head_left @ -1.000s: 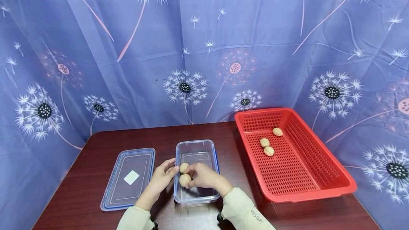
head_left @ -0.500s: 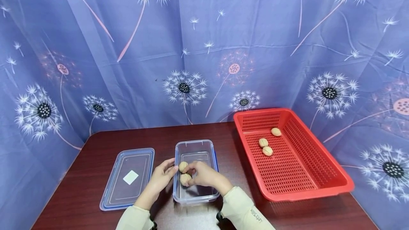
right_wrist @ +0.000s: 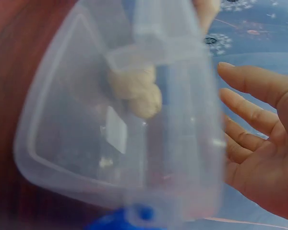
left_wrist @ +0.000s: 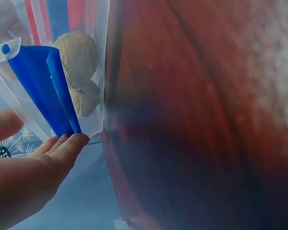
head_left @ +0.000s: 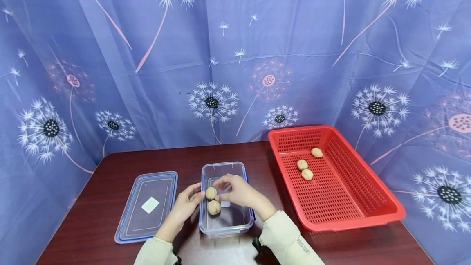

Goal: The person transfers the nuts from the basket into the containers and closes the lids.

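A clear plastic food container (head_left: pixel 226 229) with blue side clips stands on the table. Two walnuts (head_left: pixel 214 207) lie in it along its left wall, touching each other. My left hand (head_left: pixel 185 205) holds the container's left side, thumb at the rim; in the left wrist view its fingertips press the blue clip (left_wrist: pixel 41 86). Over the container's right side hovers my right hand (head_left: pixel 237 191), thumb and fingers apart and nothing between them. The right wrist view shows that hand (right_wrist: pixel 264 115) empty beside the clear wall, with the walnuts (right_wrist: pixel 145 99) seen through the plastic.
A clear lid (head_left: pixel 141 220) with a blue seal and a white label lies left of the container. To the right stands a red plastic basket (head_left: pixel 331 193) with three walnuts (head_left: pixel 307 174) inside. Behind the table (head_left: pixel 254 154) hangs a blue dandelion-print curtain (head_left: pixel 165 105).
My right hand has let go of the front walnut and lifted slightly back and to the right, fingers spread. Both walnuts stay in the container; the left hand keeps its place.
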Tool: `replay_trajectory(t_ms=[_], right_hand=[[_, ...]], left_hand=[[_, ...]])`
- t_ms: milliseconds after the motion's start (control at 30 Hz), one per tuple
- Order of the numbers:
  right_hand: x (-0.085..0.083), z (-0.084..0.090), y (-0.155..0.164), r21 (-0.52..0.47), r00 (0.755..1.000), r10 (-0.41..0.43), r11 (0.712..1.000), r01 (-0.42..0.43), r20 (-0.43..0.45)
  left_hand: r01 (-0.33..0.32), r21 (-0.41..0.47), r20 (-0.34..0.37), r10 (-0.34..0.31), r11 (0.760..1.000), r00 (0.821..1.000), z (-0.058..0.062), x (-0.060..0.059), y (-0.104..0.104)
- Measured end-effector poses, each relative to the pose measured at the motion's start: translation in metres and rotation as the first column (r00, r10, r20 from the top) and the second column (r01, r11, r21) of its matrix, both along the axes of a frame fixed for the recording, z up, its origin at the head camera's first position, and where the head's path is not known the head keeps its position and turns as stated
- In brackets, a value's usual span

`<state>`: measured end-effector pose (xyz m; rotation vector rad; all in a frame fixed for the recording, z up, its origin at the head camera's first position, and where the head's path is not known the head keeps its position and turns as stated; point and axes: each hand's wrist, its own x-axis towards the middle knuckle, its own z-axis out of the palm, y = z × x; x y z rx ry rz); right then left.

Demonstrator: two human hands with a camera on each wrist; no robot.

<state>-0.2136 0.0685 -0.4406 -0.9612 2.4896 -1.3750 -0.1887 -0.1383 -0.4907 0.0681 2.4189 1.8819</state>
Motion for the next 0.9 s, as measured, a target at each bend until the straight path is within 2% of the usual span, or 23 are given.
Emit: replay_trajectory(t_ms=[267, 400, 567, 767, 900], right_hand=[[-0.001, 0.021, 0.014, -0.028, 0.996, -0.062, 0.998, 0.061, -0.067], [-0.003, 0.035, 0.022, -0.011, 0.992, -0.083, 0.997, 0.082, -0.096], [-0.009, 0.056, 0.037, 0.028, 0.978, -0.102, 0.994, 0.109, -0.181], [-0.018, 0.085, 0.061, -0.009, 0.975, -0.134, 0.991, 0.134, -0.175], [-0.025, 0.101, 0.082, -0.036, 0.971, -0.174, 0.985, 0.170, -0.164]], left_hand=[[-0.017, 0.003, -0.010, 0.017, 1.000, 1.000, 0.001, 0.001, 0.002], [-0.018, -0.001, -0.022, 0.018, 1.000, 1.000, 0.004, 0.003, 0.004], [-0.017, 0.005, -0.034, 0.017, 1.000, 0.999, 0.005, 0.005, 0.005], [-0.043, 0.003, -0.052, 0.043, 0.999, 0.998, 0.008, 0.005, 0.006], [-0.028, 0.041, -0.070, 0.031, 0.999, 0.997, 0.009, 0.005, 0.006]])
